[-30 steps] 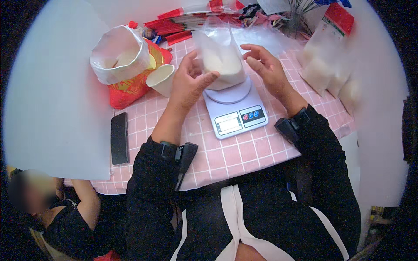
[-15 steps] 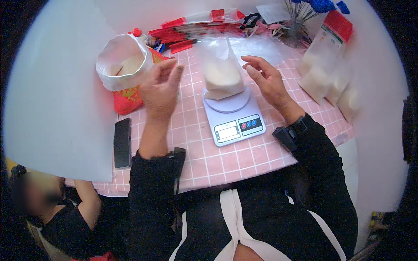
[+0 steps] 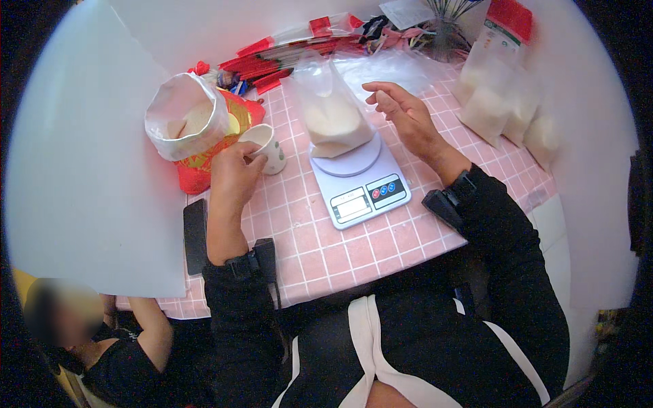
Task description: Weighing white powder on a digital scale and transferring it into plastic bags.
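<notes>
My left hand (image 3: 235, 170) grips the rim of a white paper cup (image 3: 272, 153), beside an open red-and-yellow sack (image 3: 201, 160) with its white top rolled down and pale grain inside. A clear bag (image 3: 337, 122) of white grain stands on the white digital kitchen scale (image 3: 360, 197), its upper part loose. My right hand (image 3: 405, 119) is raised just right of that bag, fingers apart and loosely curved, holding nothing.
A dark phone (image 3: 195, 238) lies on the pink checked tablecloth (image 3: 320, 265). Several filled bags (image 3: 490, 112) lie at the right. Red packaging (image 3: 265, 61), loose plastic sheets (image 3: 391, 71) and a plant (image 3: 449, 30) line the back. Another person (image 3: 126, 360) sits beyond the left panel.
My left hand has left the bag, moved down and left, and taken hold of the cup. My right hand stays near the bag, which remains on the scale.
</notes>
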The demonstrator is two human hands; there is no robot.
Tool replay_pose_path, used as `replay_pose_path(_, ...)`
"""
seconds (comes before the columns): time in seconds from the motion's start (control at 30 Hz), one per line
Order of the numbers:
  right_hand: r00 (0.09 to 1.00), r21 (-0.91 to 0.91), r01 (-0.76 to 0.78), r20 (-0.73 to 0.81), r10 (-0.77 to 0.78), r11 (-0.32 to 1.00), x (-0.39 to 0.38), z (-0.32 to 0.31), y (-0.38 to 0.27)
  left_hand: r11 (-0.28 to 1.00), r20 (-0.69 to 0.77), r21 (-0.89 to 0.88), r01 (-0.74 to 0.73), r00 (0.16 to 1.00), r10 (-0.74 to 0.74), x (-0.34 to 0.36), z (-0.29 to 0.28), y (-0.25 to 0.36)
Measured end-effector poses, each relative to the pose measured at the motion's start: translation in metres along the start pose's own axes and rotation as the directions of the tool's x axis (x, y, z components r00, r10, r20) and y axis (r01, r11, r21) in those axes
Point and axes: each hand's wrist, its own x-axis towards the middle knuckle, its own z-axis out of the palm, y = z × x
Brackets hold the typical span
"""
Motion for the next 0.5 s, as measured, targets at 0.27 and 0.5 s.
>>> replay_pose_path(0.27,0.969,-0.116,0.226,-0.073,-0.235,0.967,-0.006,0.004,-0.015,0.911,-0.208,-0.379,-0.166,0.974,0.091,-0.029,-0.037,0.026)
replay_pose_path(0.5,0.854,0.033,0.054,0.516,-0.063,0.998,-0.049,0.028,-0.064,0.649,-0.481,-0.485,-0.586,0.799,0.362,-0.06,-0.04,0.071)
